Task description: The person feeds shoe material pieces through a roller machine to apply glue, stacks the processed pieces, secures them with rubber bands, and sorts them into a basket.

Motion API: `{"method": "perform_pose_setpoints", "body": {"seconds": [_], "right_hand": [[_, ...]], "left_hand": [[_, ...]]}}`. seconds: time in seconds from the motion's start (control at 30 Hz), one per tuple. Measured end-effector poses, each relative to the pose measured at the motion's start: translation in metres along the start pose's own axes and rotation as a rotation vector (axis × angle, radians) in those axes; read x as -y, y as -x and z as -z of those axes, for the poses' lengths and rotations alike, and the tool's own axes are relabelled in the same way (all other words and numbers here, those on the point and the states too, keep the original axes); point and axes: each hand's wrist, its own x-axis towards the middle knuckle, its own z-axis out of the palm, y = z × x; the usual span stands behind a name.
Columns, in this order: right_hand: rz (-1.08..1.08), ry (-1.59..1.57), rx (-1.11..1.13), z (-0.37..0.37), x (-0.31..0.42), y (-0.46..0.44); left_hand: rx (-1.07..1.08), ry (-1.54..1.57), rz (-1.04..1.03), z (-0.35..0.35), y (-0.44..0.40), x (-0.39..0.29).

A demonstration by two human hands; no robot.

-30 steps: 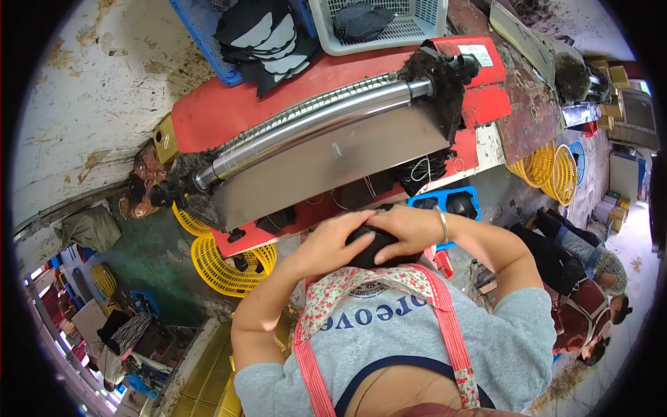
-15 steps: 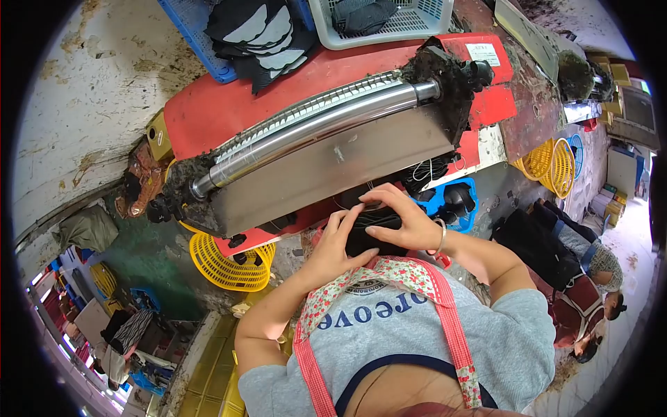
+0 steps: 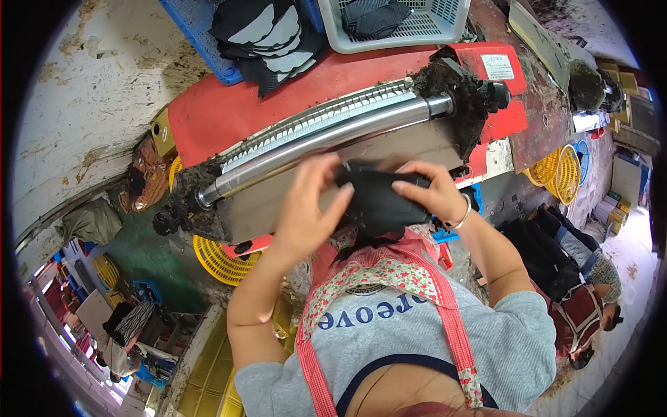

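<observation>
Currently, black piece (image 3: 381, 198) gripped by right hand (image 3: 439, 197), near metal roller (image 3: 326, 141); left hand (image 3: 306, 210) spread, blurred at piece's edge, grip cannot be told. Piece could be creased or dropped if pinched unevenly.

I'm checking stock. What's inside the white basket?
The white basket holds dark pieces, bunched to one side; anything beneath them is covered, and its far end lies out of view.

Left hand (image 3: 303, 215) blurred, blue basket (image 3: 192, 36) cropped, label (image 3: 498, 67) unreadable
</observation>
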Motion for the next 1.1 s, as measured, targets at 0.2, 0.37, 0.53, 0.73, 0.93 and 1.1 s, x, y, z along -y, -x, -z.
{"method": "perform_pose_setpoints", "body": {"seconds": [0.2, 0.37, 0.53, 0.73, 0.93, 1.1], "right_hand": [[-0.175, 0.237, -0.146, 0.016, -0.003, -0.027], [-0.058, 0.345, -0.166, 0.019, -0.006, -0.037], [0.005, 0.23, -0.049, 0.025, -0.001, -0.031], [-0.166, 0.473, -0.075, 0.02, -0.004, -0.045], [0.045, 0.426, -0.071, 0.02, -0.002, -0.038], [-0.081, 0.346, -0.208, 0.018, -0.021, -0.043]], "left_hand": [[0.082, 0.018, -0.02, 0.018, -0.111, 0.019], [0.514, -0.006, 0.068, -0.008, -0.179, 0.057], [0.718, 0.371, 0.297, 0.007, -0.219, 0.079], [0.729, 0.581, 0.456, 0.019, -0.235, 0.086], [0.786, 0.62, 0.451, 0.016, -0.239, 0.091], [0.795, 0.715, 0.511, 0.018, -0.245, 0.102]]}}
